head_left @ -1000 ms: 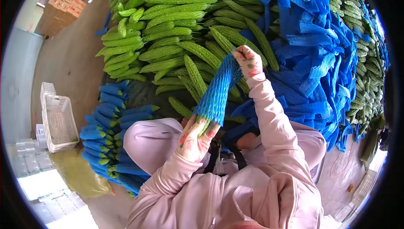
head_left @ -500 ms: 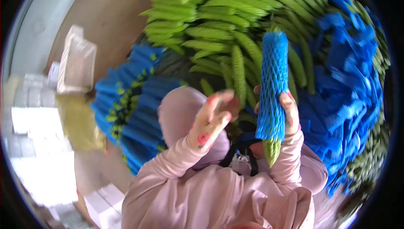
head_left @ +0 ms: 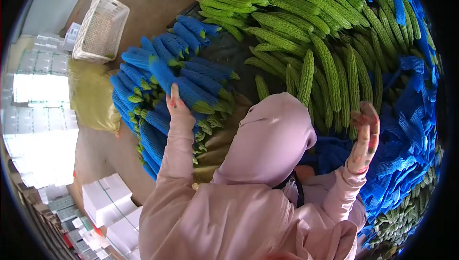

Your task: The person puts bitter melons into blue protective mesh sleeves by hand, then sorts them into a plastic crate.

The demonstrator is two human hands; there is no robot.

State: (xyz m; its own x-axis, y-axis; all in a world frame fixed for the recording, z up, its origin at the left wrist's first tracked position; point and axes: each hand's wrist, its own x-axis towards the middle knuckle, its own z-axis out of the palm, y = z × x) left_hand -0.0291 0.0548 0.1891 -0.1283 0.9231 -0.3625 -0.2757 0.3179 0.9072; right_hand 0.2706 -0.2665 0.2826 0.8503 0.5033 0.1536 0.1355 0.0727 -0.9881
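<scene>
My left hand [head_left: 179, 104] touches a netted gourd [head_left: 165, 75]; I can't tell its grip. My right hand [head_left: 367, 128] is empty, fingers loosely uncurled.

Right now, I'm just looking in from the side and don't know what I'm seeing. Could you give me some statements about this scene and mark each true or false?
1. The left hand is touching a netted gourd. True.
2. The bare gourds are green. True.
3. The right hand grips a bare gourd. False: it is open, with nothing visible in it.
4. The sack is inside the crate. False: it lies outside, next to it.
5. Loose nets are heaped on the person's right. True.
6. The person's sleeves are black. False: they are pink.
</scene>
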